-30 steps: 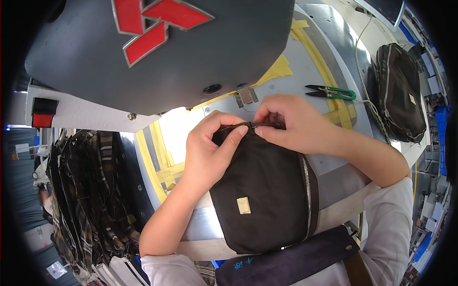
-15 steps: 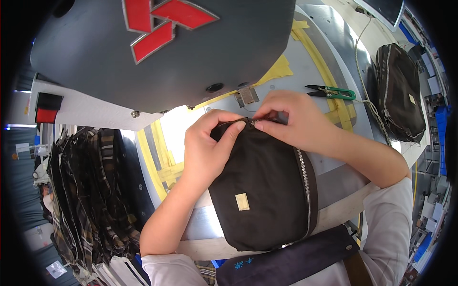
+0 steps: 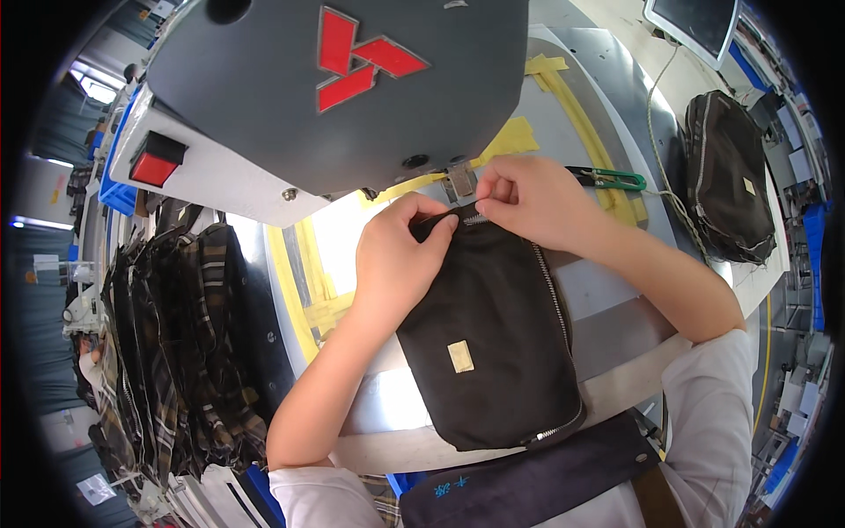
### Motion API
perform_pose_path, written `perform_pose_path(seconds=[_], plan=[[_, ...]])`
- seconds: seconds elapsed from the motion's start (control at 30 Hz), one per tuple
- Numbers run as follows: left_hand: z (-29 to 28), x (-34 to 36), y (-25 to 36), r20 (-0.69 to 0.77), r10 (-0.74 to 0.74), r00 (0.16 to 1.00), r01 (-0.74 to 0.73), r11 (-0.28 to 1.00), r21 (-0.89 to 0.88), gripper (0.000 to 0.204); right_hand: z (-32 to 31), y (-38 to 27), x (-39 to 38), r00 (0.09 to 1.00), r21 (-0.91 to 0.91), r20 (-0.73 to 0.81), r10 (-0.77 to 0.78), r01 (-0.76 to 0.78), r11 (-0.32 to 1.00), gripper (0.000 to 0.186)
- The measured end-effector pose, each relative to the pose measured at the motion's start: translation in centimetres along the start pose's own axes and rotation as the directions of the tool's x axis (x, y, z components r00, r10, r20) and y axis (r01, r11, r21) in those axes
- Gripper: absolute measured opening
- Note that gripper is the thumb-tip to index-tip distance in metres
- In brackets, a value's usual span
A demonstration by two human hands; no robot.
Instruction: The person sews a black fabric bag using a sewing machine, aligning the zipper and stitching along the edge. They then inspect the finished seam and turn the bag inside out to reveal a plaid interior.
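Observation:
A dark brown fabric pouch (image 3: 502,326) with a silver zipper along its right side and a small cream patch lies in front of me. My left hand (image 3: 400,251) pinches its top edge between thumb and fingers. Just to the right, my right hand (image 3: 537,202) is closed on the same edge at a short stretch of zipper teeth (image 3: 475,220). Both hands are just below the metal foot (image 3: 461,179) of a dark grey sewing machine head (image 3: 343,97). Green-handled thread snips (image 3: 616,179) lie beyond my right hand, partly hidden by it.
Yellow tape (image 3: 585,114) marks the work plate. A second brown pouch (image 3: 732,176) stands at the right beside a twisted cord (image 3: 660,158). Plaid and dark fabric pieces (image 3: 189,352) hang in a stack on the left. A screen (image 3: 695,26) is at the top right.
The pouch's upper edge and both hands have moved slightly up toward the machine foot. My right hand has lifted a little. The whole view has shifted, showing more of the machine's left side.

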State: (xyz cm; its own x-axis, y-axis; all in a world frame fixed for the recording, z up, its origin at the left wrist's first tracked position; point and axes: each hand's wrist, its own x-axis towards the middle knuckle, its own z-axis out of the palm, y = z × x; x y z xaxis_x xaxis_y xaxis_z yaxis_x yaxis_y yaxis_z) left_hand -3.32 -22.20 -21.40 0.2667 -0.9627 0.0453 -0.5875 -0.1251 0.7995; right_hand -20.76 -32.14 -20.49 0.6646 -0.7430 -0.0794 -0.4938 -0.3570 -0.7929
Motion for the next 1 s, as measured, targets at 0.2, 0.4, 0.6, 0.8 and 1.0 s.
perform_pose_path(seconds=[0.2, 0.4, 0.6, 0.8, 1.0], plan=[[0.2, 1.7, -0.1, 0.025, 0.034, 0.999, -0.038, 0.988, 0.152, 0.015, -0.9, -0.4, 2.2, 0.996, -0.171, 0.090, -0.003, 0.018, 0.985, 0.020], [-0.5, 2.5, 0.7, 0.078, -0.127, 0.989, 0.117, 0.986, 0.118, 0.019, -1.2, -0.2, 3.5, 0.988, -0.149, 0.151, -0.032, 0.054, 0.987, 0.020], [0.1, 3.5, 0.5, 0.046, -0.097, 0.994, 0.087, 0.980, 0.180, 0.032, -1.9, -0.9, 3.6, 0.986, -0.178, 0.135, 0.098, -0.073, 0.981, 0.016], [-0.4, 3.8, -0.9, 0.026, -0.037, 0.999, 0.033, 0.988, 0.152, 0.037, -1.0, -0.9, 3.4, 0.996, -0.148, -0.011, -0.091, 0.089, 0.985, 0.013], [-0.1, 3.8, -0.8, 0.003, -0.012, 1.000, 0.011, 0.983, 0.185, 0.036, -0.4, 2.2, 2.9, 0.803, -0.288, -0.025, -0.595, 0.564, 0.774, 0.013]])
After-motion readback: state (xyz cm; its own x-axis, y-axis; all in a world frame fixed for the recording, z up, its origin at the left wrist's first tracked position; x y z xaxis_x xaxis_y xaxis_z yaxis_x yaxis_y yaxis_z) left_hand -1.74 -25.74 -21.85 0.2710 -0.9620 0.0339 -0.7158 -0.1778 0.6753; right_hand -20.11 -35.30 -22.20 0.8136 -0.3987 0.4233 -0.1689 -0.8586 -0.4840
